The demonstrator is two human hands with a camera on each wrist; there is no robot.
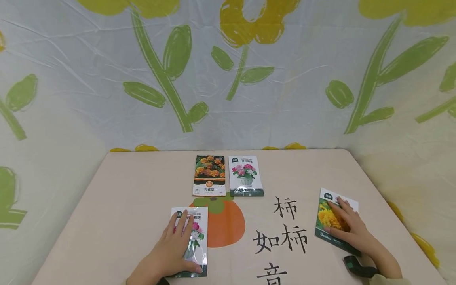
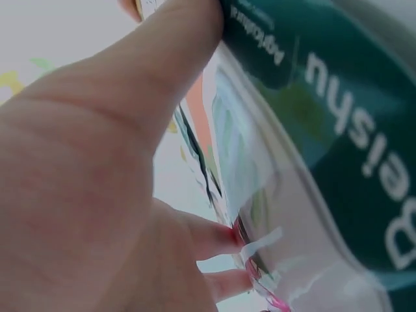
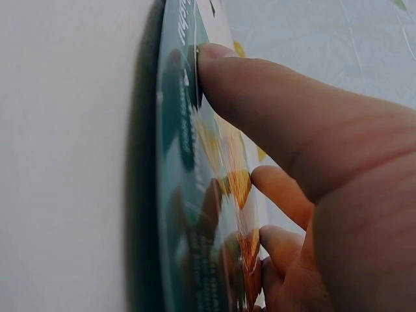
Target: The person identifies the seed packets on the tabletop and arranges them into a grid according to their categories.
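Observation:
My left hand (image 1: 167,251) rests spread over a white seed packet (image 1: 199,247) printed with pink flowers, at the front of the table. Its thumb lies by the packet's green lower band, which fills much of the left wrist view (image 2: 364,136). Over on the right, my right hand (image 1: 350,227) lies on a seed packet (image 1: 323,233) with a yellow flower picture, tilted on the tabletop. In the right wrist view, thumb and fingertips touch the front of this packet (image 3: 179,162). The fingers of both hands are extended rather than curled round the packets.
Toward the back, an orange-flower seed packet (image 1: 209,168) and another pink-flower seed packet (image 1: 246,182) lie side by side. The pale tabletop (image 1: 135,186) bears a printed persimmon (image 1: 228,225) and black characters. A flower-patterned cloth (image 1: 285,107) hangs behind the table.

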